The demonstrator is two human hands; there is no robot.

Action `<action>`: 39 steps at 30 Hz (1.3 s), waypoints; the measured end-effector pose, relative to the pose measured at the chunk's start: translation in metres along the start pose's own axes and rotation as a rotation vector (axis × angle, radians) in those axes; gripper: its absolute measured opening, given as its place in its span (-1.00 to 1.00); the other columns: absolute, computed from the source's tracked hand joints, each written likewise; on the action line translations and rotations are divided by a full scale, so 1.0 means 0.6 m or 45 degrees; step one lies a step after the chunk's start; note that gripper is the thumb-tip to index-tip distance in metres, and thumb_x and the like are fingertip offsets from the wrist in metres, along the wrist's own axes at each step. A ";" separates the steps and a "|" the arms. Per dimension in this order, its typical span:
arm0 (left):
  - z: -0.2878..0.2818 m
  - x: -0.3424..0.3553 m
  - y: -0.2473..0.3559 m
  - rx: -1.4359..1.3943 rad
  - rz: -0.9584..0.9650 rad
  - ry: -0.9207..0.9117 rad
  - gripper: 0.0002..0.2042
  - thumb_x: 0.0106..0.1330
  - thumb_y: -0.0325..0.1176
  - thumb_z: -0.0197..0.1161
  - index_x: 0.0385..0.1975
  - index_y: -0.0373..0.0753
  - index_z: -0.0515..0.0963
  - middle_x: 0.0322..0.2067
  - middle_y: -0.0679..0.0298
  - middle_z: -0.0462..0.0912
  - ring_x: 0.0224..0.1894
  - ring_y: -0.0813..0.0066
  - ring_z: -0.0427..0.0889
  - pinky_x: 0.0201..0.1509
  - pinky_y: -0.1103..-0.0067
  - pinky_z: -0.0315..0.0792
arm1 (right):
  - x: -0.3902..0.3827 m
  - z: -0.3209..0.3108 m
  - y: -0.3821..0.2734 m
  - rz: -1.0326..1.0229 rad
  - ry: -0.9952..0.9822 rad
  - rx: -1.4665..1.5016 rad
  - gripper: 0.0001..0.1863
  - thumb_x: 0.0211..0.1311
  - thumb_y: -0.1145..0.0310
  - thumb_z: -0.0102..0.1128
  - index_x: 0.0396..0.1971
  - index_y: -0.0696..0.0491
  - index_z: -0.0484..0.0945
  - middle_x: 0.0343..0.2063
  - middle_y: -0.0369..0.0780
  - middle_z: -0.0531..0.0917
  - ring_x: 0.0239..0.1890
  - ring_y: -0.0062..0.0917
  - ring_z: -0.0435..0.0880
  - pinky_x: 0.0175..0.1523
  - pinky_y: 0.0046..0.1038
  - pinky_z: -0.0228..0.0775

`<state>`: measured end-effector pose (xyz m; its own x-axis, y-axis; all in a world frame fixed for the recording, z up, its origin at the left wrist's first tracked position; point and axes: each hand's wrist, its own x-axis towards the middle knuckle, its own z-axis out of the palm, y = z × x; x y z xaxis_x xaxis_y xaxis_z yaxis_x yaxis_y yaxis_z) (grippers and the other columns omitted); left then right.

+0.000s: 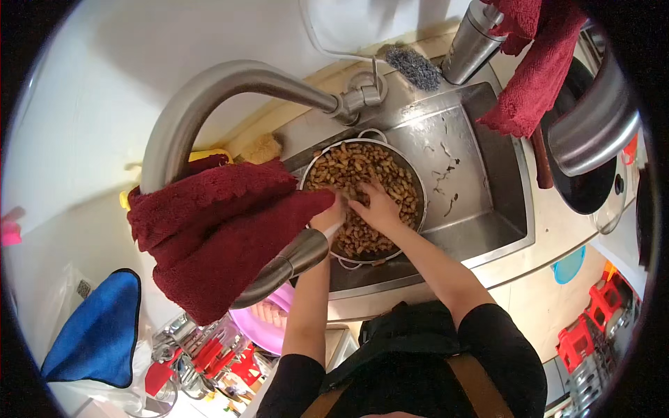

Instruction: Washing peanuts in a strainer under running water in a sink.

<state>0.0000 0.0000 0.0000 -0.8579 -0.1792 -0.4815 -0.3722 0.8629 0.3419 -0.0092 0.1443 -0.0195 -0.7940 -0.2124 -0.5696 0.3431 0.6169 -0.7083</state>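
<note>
A stainless-steel sink (470,167) carries most of it here: a two-handled metal pot (424,202) sits toward its left, and dark wet scraps (451,202) are strewn over the floor to the right. Along the far ledge (425,102) I see a tan sponge (261,148) at left, then a grey scouring pad (412,67) just beside a steel canister (474,45).

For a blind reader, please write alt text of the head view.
A person's left hand and right hand reach into a round pot of brown peanut-like pods inside a steel sink. A dark red towel drapes the curved faucet.
</note>
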 end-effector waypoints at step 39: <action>0.059 0.019 -0.062 -0.101 0.196 0.102 -0.63 0.11 -0.27 0.07 -0.06 -0.19 0.33 -0.12 0.00 0.29 -0.03 0.02 0.23 0.01 0.29 0.15 | 0.079 0.000 0.000 -0.699 -0.048 -0.717 -0.73 0.07 0.16 -0.05 -0.35 0.00 0.51 -0.25 -0.23 0.41 -0.10 -0.37 0.34 -0.07 -0.14 0.18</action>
<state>0.0164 -0.0176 -0.0467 -0.9313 -0.0875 -0.3537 -0.2581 0.8437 0.4708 -0.0467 0.1343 -0.0467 -0.7555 -0.6172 -0.2199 -0.4071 0.7052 -0.5804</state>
